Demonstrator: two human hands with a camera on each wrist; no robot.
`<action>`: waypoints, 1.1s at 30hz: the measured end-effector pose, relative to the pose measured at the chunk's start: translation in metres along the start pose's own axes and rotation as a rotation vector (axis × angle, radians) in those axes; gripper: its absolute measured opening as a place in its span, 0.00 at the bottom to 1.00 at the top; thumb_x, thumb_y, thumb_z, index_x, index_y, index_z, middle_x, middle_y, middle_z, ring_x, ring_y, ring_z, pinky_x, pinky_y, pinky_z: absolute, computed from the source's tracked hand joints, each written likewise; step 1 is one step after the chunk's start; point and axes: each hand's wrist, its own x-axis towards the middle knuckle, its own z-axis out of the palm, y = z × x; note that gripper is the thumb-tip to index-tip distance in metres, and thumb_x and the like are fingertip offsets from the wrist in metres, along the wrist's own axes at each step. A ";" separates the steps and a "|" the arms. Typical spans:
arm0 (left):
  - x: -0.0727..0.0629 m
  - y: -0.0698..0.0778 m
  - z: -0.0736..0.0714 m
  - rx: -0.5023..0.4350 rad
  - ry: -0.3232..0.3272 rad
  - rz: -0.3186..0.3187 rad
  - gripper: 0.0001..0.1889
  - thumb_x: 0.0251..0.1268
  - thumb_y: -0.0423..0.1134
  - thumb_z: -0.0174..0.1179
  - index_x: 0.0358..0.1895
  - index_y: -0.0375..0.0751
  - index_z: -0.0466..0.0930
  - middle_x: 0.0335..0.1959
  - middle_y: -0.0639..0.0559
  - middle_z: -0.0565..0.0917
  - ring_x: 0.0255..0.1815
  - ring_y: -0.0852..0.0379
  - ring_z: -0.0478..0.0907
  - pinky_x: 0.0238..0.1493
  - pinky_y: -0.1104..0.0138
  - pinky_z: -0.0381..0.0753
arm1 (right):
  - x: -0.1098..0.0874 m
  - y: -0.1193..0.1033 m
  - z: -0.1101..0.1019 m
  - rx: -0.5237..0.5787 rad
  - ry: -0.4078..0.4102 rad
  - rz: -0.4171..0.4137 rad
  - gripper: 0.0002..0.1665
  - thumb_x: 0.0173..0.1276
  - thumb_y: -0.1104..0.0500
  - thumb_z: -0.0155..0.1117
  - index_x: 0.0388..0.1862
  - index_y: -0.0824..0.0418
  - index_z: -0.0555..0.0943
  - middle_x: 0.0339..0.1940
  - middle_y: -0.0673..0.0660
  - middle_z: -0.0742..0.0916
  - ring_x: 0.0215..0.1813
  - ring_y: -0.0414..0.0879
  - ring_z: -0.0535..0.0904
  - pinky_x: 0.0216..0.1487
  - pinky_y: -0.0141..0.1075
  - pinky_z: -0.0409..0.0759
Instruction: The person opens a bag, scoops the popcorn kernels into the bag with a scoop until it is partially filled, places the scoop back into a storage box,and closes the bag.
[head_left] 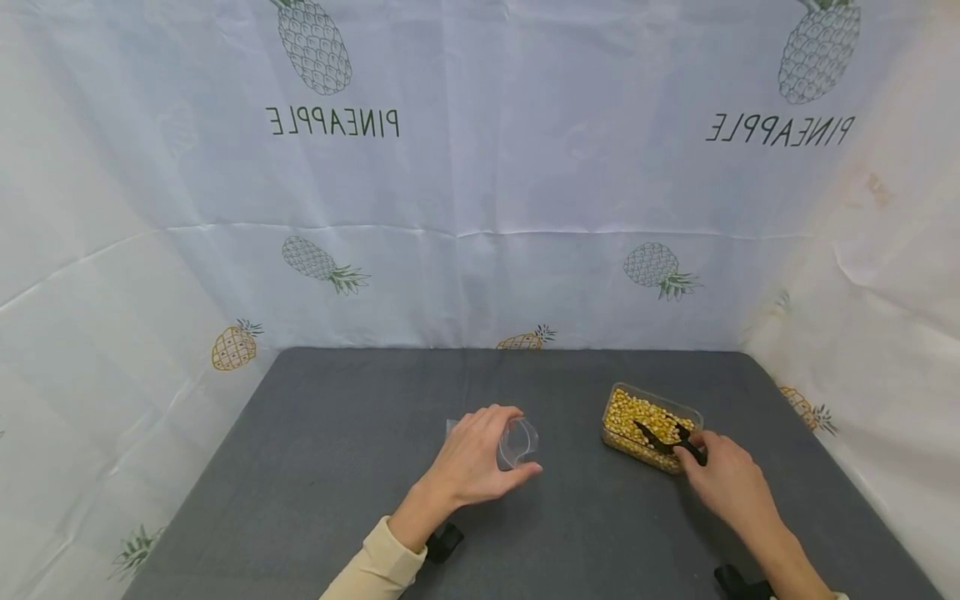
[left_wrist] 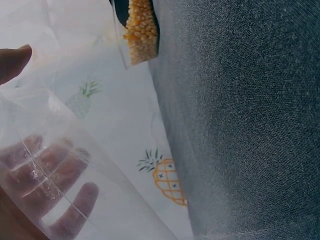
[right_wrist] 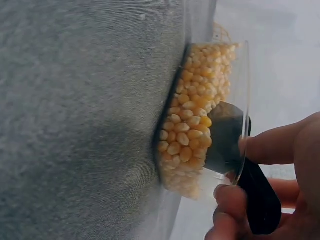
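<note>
My left hand [head_left: 471, 462] holds a clear plastic bag [head_left: 519, 443] over the middle of the table, thumb and fingers spread about its round mouth. Through the film in the left wrist view, several fingers show behind the bag [left_wrist: 115, 200]. To the right, a clear rectangular container [head_left: 628, 452] is filled with yellow corn kernels [head_left: 637, 410]. My right hand [head_left: 731, 482] grips the handle of a black scoop [right_wrist: 262, 200] at the container's near right corner. The scoop's blade dips inside the container, beside the kernels [right_wrist: 185, 135].
A dark grey table [head_left: 337, 433] carries the container near its right side. White pineapple-print cloth [head_left: 480, 167] hangs behind the table and along both sides. Small black wrist devices [head_left: 445, 543] sit below each hand.
</note>
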 end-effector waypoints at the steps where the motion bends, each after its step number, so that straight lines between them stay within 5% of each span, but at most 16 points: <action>1: 0.000 0.000 0.000 -0.002 -0.002 -0.003 0.35 0.61 0.64 0.67 0.63 0.43 0.76 0.50 0.52 0.83 0.45 0.58 0.79 0.46 0.59 0.77 | 0.001 0.000 -0.001 0.007 -0.011 0.003 0.21 0.74 0.56 0.63 0.49 0.77 0.78 0.39 0.69 0.83 0.32 0.55 0.79 0.29 0.48 0.76; 5: -0.001 0.001 -0.001 -0.014 -0.012 -0.013 0.34 0.63 0.62 0.66 0.63 0.43 0.75 0.51 0.53 0.82 0.46 0.58 0.78 0.46 0.58 0.77 | 0.005 0.001 -0.003 0.020 -0.049 0.025 0.22 0.75 0.57 0.60 0.52 0.78 0.77 0.39 0.70 0.84 0.29 0.52 0.78 0.26 0.46 0.74; 12: -0.001 0.001 -0.001 -0.012 -0.011 -0.019 0.33 0.62 0.61 0.68 0.63 0.42 0.76 0.52 0.54 0.82 0.48 0.57 0.79 0.48 0.58 0.78 | 0.010 0.002 -0.008 0.003 -0.069 0.010 0.27 0.77 0.55 0.59 0.56 0.81 0.75 0.46 0.76 0.81 0.38 0.63 0.80 0.32 0.51 0.77; 33: -0.002 0.001 0.001 -0.014 -0.009 -0.016 0.32 0.62 0.59 0.69 0.62 0.41 0.77 0.52 0.49 0.83 0.46 0.56 0.80 0.45 0.57 0.78 | 0.003 0.003 -0.020 0.013 -0.044 -0.021 0.25 0.76 0.56 0.62 0.55 0.79 0.77 0.44 0.72 0.81 0.34 0.56 0.79 0.31 0.49 0.76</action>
